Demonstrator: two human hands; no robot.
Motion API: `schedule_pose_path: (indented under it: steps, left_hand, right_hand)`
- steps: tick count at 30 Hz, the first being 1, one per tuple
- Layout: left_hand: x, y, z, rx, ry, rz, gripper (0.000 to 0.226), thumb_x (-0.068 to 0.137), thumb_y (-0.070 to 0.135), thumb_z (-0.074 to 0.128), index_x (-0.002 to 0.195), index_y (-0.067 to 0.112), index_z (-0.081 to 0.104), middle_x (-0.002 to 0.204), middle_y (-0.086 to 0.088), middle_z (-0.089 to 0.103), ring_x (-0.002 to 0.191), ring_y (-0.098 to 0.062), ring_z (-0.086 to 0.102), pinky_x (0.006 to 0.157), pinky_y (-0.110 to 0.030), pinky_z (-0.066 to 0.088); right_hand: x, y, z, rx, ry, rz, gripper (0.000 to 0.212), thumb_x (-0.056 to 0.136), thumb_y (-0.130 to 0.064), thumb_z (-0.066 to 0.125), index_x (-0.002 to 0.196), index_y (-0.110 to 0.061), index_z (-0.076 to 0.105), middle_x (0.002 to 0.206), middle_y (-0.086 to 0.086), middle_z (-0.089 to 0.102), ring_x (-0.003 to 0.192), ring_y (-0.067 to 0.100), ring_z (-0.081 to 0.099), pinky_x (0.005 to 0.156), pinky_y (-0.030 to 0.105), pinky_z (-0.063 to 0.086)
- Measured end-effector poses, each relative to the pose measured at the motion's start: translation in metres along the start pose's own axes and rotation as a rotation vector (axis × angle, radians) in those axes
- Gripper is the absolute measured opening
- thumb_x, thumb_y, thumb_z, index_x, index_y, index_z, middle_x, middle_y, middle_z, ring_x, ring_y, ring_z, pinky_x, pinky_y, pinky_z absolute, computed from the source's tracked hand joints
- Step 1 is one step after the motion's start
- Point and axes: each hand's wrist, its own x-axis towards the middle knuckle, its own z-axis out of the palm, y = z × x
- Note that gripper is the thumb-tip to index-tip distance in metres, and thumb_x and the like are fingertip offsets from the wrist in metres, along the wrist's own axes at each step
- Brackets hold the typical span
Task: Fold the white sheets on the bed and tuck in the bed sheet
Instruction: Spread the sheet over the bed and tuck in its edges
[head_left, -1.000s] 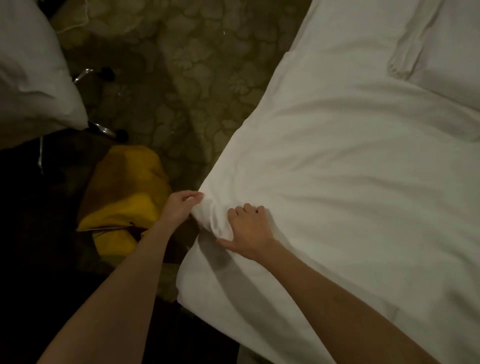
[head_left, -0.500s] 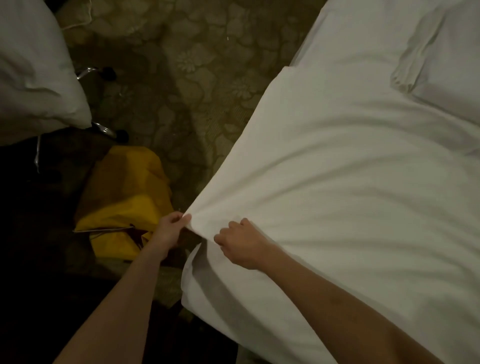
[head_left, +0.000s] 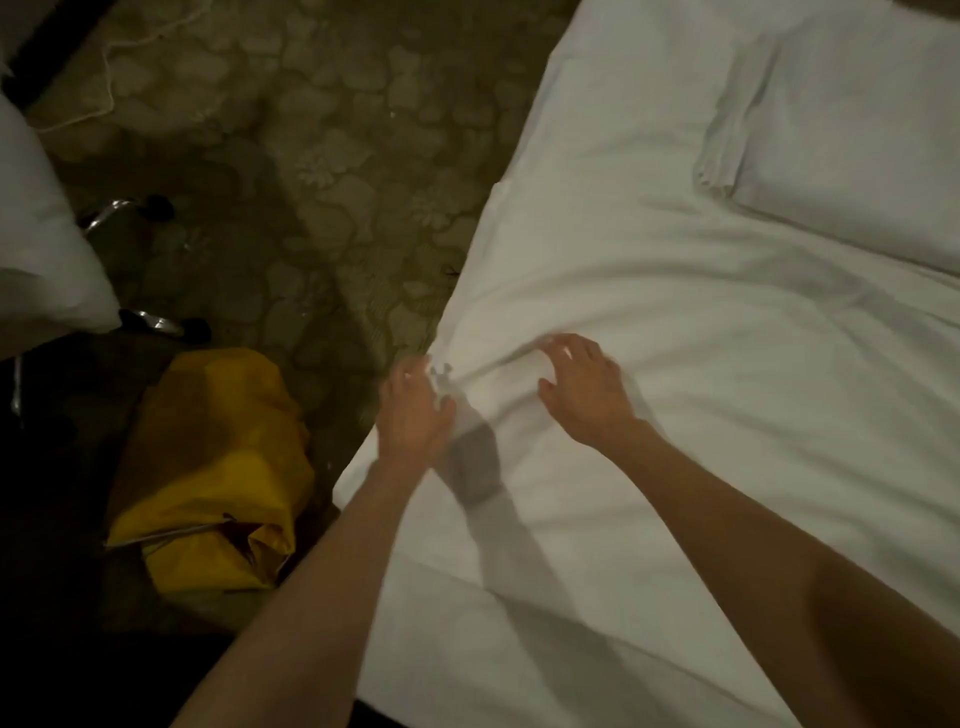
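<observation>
Pinching the white sheet (head_left: 675, 364) at its bunched edge, our left hand (head_left: 413, 410) is gripping; our right hand (head_left: 584, 392) is resting open-fingered beside it.

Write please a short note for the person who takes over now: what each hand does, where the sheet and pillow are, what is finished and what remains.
Left hand: at the bed's left edge, fingers on the bunched white sheet; the picture is blurred, so a firm grip cannot be confirmed.
Right hand: open, fingers spread, lying on the sheet just right of the bunch.
The sheet covers the bed, wrinkled toward the hands. A pillow lies at the upper right. A yellow bag sits on the floor left of the bed.
Done: sheet spread over the bed.
Left: smooth the bunch, tuck this edge; no folding is visible yet.
</observation>
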Motion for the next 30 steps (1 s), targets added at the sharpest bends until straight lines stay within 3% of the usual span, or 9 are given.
schedule_pose_path:
  steps: [5,8,10,13,15,17,19,21,30]
  left_hand:
    - [-0.026,0.092,0.064,0.361,-0.232,0.306,0.064,0.092,0.048,0.027,0.152,0.03,0.013,0.161,-0.002,-0.002,0.148,-0.025,0.001,0.112,-0.059,0.015]
    - [-0.055,0.122,0.091,0.542,-0.291,0.397,0.062,0.086,0.043,0.035,0.144,0.023,0.039,0.154,-0.013,0.03,0.138,-0.037,0.034,0.087,-0.072,0.038]
    - [-0.074,0.133,0.11,0.617,-0.366,0.461,0.065,0.078,0.047,0.033,0.135,0.017,0.047,0.139,-0.019,0.051,0.121,-0.041,0.053,0.065,-0.066,0.048]
    - [-0.109,0.152,0.139,0.696,-0.437,0.577,0.066,0.071,0.05,0.038,0.125,0.02,0.062,0.128,-0.015,0.061,0.11,-0.037,0.062,0.056,-0.059,0.051]
    - [-0.134,0.174,0.149,0.737,-0.423,0.562,0.065,0.06,0.06,0.05,0.114,0.031,0.07,0.123,-0.004,0.066,0.105,-0.027,0.067,0.057,-0.051,0.055]
    - [-0.162,0.208,0.148,0.799,-0.443,0.582,0.066,0.065,0.061,0.055,0.122,0.029,0.065,0.132,-0.005,0.059,0.113,-0.027,0.063,0.066,-0.052,0.056]
    - [-0.188,0.232,0.162,0.727,-0.497,0.701,0.065,0.093,0.047,0.042,0.15,0.019,0.028,0.158,-0.012,0.017,0.142,-0.033,0.027,0.096,-0.064,0.039]
    - [-0.214,0.257,0.174,0.741,-0.56,0.696,0.066,0.1,0.043,0.032,0.153,0.024,-0.002,0.16,-0.006,-0.013,0.148,-0.027,-0.002,0.11,-0.062,0.018]
    - [-0.357,0.412,0.267,0.672,-0.568,0.828,0.064,0.1,0.039,0.036,0.153,0.024,0.002,0.161,0.0,-0.009,0.148,-0.023,-0.001,0.115,-0.057,0.015]
  right_hand:
    - [-0.047,0.084,0.001,-0.037,-0.065,0.259,0.06,0.098,-0.036,0.04,0.151,-0.023,0.015,0.159,0.002,0.006,0.146,0.025,0.006,0.108,0.054,0.025]
    - [-0.098,0.126,0.007,-0.024,-0.121,0.385,0.063,0.098,-0.037,0.038,0.152,-0.027,0.007,0.16,-0.001,-0.003,0.147,0.026,0.001,0.108,0.055,0.027]
    - [-0.133,0.148,0.011,0.01,-0.128,0.457,0.063,0.099,-0.037,0.037,0.152,-0.03,0.004,0.161,-0.003,-0.006,0.148,0.024,-0.001,0.109,0.055,0.025]
    - [-0.18,0.172,0.014,0.012,-0.14,0.497,0.061,0.1,-0.038,0.032,0.152,-0.029,0.003,0.161,-0.003,-0.005,0.148,0.023,-0.001,0.111,0.055,0.024]
    - [-0.21,0.188,0.015,0.071,-0.151,0.549,0.059,0.101,-0.038,0.031,0.152,-0.029,0.005,0.161,-0.002,-0.005,0.148,0.023,-0.002,0.112,0.057,0.019]
    - [-0.243,0.208,0.014,0.115,-0.152,0.599,0.059,0.101,-0.038,0.03,0.153,-0.029,0.003,0.161,-0.003,-0.007,0.148,0.022,-0.005,0.113,0.057,0.014]
    - [-0.276,0.232,0.013,0.119,-0.157,0.627,0.059,0.102,-0.036,0.031,0.153,-0.029,0.002,0.161,-0.003,-0.007,0.148,0.021,-0.004,0.114,0.056,0.011]
    - [-0.31,0.259,0.012,0.13,-0.146,0.66,0.059,0.102,-0.034,0.031,0.153,-0.028,0.002,0.161,-0.003,-0.006,0.148,0.021,-0.002,0.114,0.056,0.011]
    - [-0.458,0.396,-0.018,0.328,0.01,0.782,0.056,0.101,-0.034,0.034,0.151,-0.022,0.014,0.16,-0.002,0.007,0.147,0.02,0.007,0.116,0.051,0.01]
